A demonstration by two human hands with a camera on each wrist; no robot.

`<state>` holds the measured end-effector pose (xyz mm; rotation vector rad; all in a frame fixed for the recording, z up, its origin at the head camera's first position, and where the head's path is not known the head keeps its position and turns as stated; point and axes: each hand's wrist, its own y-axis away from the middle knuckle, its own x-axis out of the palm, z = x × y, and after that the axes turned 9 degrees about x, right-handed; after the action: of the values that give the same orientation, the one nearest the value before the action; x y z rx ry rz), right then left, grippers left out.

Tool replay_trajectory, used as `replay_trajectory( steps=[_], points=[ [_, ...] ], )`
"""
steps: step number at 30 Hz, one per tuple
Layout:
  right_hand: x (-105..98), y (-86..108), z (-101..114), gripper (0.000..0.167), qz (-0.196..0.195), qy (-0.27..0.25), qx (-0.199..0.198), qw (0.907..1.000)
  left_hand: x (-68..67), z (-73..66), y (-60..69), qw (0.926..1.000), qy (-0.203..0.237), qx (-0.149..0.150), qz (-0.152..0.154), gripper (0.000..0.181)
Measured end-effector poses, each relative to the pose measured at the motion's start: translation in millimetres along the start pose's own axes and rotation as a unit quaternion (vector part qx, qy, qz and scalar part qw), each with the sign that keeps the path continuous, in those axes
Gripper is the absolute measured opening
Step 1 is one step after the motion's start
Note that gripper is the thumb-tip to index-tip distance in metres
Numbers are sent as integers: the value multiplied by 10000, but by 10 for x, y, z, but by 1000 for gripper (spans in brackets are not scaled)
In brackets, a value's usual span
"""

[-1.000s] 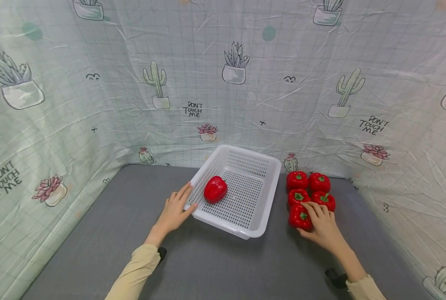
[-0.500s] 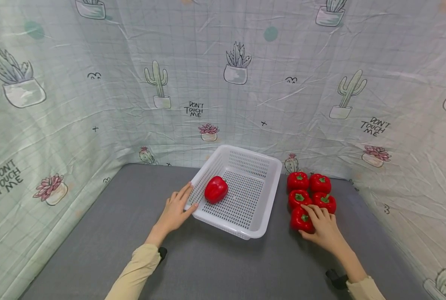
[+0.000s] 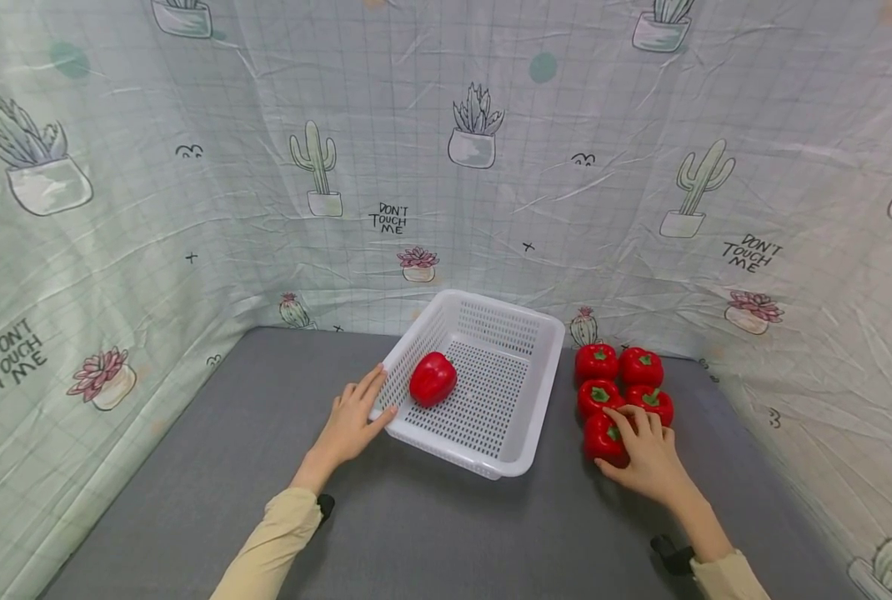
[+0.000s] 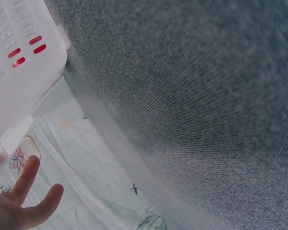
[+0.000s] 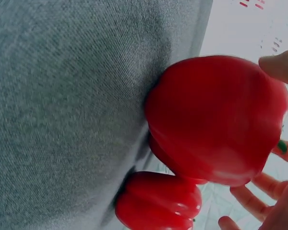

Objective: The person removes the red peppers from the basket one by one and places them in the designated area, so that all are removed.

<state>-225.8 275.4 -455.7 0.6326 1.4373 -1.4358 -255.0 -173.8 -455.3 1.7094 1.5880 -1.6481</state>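
Observation:
In the head view a white perforated plastic basket stands mid-table with one red bell pepper lying on its side inside. My left hand rests on the basket's left near corner, fingers extended over the rim. To the right, my right hand holds the nearest red bell pepper, thumb on its near side and fingers over its top and far side. The right wrist view shows this pepper close up, apparently at table level. Its green stem is partly covered by the fingers.
Several more red bell peppers stand in two columns behind the held one, including one at the front right beside my fingers. Grey cloth covers the table. A cactus-print curtain encloses the back and sides.
The nearest pepper has shifted slightly to the right and turned a little under my right hand. My left hand and the basket stay in place.

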Motion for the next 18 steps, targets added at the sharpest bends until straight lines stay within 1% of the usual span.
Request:
replay_trajectory(
  steps=[2, 7, 14, 18],
  points=[
    [2, -6, 5, 76, 23, 22, 91, 10000, 0, 0, -2, 10000, -11, -9, 2, 62],
    [-12, -15, 7, 76, 242, 31, 242, 9994, 0, -5, -4, 10000, -40, -44, 3, 62],
    [-71, -4, 3, 72, 529, 75, 265, 9982, 4, -16, -5, 10000, -47, -78, 13, 62],
    [-90, 3, 4, 73, 658, 86, 250, 9975, 4, -16, -8, 9999, -54, -87, 7, 62]
  ],
)
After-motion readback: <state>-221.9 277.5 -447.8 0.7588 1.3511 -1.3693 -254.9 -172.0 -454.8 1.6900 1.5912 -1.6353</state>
